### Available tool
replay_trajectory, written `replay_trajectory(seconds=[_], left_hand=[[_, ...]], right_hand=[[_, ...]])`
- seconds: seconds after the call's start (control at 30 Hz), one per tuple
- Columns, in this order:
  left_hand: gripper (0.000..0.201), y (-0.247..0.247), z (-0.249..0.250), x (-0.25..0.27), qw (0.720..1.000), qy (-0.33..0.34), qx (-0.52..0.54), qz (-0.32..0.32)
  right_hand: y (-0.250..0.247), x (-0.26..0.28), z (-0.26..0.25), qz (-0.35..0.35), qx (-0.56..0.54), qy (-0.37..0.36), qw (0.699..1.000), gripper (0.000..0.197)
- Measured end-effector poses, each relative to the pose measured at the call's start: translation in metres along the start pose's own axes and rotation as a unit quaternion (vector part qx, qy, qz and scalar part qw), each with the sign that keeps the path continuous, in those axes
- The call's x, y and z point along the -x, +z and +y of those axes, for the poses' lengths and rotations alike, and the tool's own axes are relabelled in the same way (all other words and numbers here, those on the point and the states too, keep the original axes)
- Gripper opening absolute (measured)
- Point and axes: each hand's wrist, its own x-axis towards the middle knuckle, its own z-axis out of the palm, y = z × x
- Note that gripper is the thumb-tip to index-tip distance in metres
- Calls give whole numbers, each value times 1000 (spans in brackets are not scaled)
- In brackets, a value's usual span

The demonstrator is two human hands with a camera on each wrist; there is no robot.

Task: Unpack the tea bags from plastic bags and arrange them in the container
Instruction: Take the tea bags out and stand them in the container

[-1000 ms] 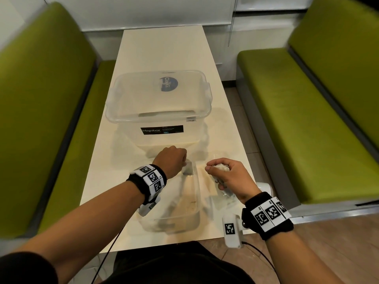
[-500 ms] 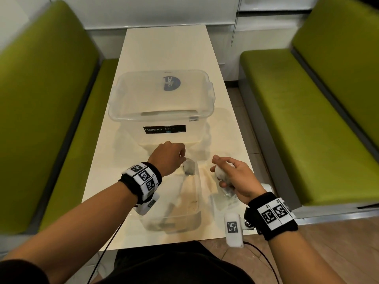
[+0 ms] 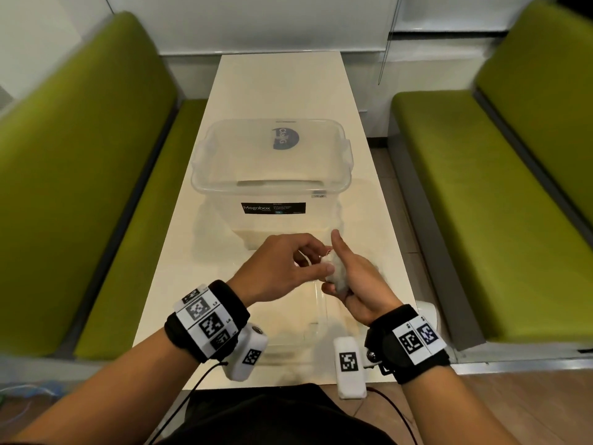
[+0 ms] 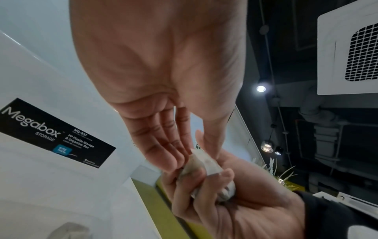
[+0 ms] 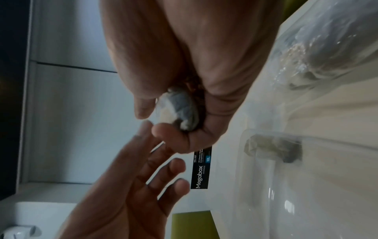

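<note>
The left hand (image 3: 282,268) has left the small container (image 3: 301,319) to meet the right hand (image 3: 359,284), whose fingers clutch what looks like a wrapped tea bag (image 3: 337,273), left fingers loose; tugging could tear it.

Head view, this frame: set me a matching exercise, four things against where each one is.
Things:
1. tea bag
2. left hand
3. Megabox bin
4. small tub

Places:
a. mid-table, beyond the hands
b. gripped in the right hand
c. near table edge, under the hands
d. fingers extended toward the tea bag

Pairs: 1-b, 2-d, 3-a, 4-c
</note>
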Motion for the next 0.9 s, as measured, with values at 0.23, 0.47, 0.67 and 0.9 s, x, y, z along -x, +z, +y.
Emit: replay_trajectory(seconds=[0.23, 0.47, 0.67, 0.9], left_hand=[[12, -3, -3, 1, 996, -16, 86, 21], [12, -15, 0, 3, 982, -33, 186, 23], [11, -27, -4, 7, 980, -42, 191, 21], [16, -32, -6, 10, 979, -42, 202, 1]], right_hand=[[2, 2, -3, 4, -22, 0, 1000, 49], [-12, -2, 5, 50, 48, -10, 998, 29], [-21, 2, 3, -1, 101, -54, 993, 24], [-14, 8, -1, -19, 187, -87, 978, 27]])
